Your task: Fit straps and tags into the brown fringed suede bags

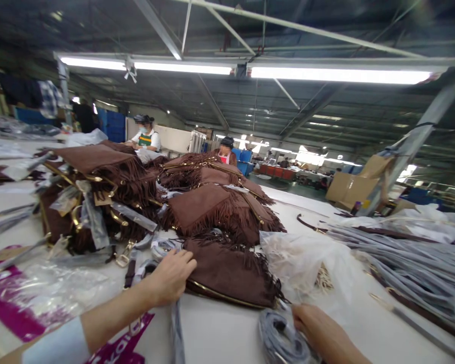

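A dark brown fringed bag (227, 270) with a gold zip along its near edge lies flat on the white table in front of me. My left hand (174, 275) is closed at the bag's left end, its fingers curled over the corner. Close to the bag's right end, a coil of strap in grey wrapping (282, 336) rests on the table. My right hand (316, 326) is closed at the coil's right side; its fingertips are partly hidden. Just beyond my left hand is another grey-wrapped coil (166, 247).
Brown fringed bags (94, 159) are heaped at the left, with more bags (205, 202) behind. A clear plastic bag (307, 263) and many grey-wrapped straps (405, 253) lie to the right. Purple printed plastic (13, 303) is at the near left. Two people work beyond the table.
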`<state>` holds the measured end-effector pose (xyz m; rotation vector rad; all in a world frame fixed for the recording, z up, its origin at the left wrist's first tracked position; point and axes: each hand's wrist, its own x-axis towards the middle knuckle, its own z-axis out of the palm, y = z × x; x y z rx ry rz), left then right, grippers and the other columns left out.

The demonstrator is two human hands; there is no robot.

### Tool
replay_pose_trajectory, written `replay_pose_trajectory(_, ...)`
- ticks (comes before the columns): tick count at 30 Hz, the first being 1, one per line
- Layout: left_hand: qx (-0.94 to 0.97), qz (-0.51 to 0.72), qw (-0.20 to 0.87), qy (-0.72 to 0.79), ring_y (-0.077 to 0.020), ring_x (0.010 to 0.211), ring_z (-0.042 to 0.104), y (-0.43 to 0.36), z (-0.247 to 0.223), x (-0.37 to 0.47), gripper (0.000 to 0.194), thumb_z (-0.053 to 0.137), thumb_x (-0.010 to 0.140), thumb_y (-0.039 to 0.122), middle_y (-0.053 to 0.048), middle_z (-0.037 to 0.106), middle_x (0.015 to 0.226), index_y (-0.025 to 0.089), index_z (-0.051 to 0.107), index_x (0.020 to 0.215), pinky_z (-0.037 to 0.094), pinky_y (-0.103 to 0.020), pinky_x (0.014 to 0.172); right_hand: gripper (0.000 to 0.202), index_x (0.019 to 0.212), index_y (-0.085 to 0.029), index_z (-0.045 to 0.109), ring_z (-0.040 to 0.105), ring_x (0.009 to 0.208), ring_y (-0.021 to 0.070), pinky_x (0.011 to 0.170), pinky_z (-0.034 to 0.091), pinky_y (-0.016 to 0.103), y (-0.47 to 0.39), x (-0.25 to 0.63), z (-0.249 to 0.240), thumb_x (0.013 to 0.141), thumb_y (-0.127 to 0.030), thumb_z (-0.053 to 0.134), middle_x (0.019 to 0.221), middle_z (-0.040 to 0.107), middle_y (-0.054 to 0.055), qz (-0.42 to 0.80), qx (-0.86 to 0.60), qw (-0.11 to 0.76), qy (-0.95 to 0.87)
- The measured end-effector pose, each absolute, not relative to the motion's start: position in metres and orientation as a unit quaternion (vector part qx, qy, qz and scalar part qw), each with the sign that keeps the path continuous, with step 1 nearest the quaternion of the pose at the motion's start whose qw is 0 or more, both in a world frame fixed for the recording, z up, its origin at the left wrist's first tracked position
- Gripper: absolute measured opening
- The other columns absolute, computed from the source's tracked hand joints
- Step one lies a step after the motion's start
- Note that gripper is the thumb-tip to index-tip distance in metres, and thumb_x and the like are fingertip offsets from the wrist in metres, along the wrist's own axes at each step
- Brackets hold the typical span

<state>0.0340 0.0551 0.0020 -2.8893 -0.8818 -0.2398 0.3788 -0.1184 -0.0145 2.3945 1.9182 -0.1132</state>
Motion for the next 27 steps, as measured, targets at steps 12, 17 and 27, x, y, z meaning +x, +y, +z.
replay_pose_trajectory(12,-0.902,-0.172,-0.094,-0.385,-0.0229,0.081,0.066,0.081,0.023,0.091,0.024,0.036,0.096,0.023,-0.006,0.069,0.081,0.022,0.06,0.09,0.044,-0.028,0.07,0.022,0.068,-0.022,0.059,0.059,0.066,0.0155,0.061,0.037,0.023,-0.109,0.29,0.033,0.087,-0.019,0.049,0.068,0.064,-0.002,-0.157,0.624,-0.204,0.738)
replay_pose_trajectory(17,-0.88,-0.227,-0.184,-0.375,-0.02,0.077,0.062,0.092,0.017,0.096,0.025,0.039,0.095,0.025,-0.004,0.067,0.078,0.02,0.059,0.081,0.043,-0.026,0.07,0.021,0.075,-0.02,0.064,0.062,0.072,0.0168,0.065,0.037,0.023,-0.074,0.27,0.019,0.087,-0.014,0.049,0.074,0.067,0.0,-0.13,0.651,-0.202,0.72)
replay_pose_trajectory(27,-0.786,-0.276,-0.413,-0.367,-0.0191,0.079,0.057,0.125,-0.037,0.103,0.022,0.042,0.083,0.027,-0.001,0.063,0.078,0.015,0.061,0.079,0.046,-0.027,0.073,0.021,0.081,-0.018,0.064,0.064,0.077,0.0183,0.067,0.037,0.023,-0.015,0.233,-0.011,0.091,-0.008,0.048,0.081,0.071,0.005,-0.096,0.682,-0.19,0.7)
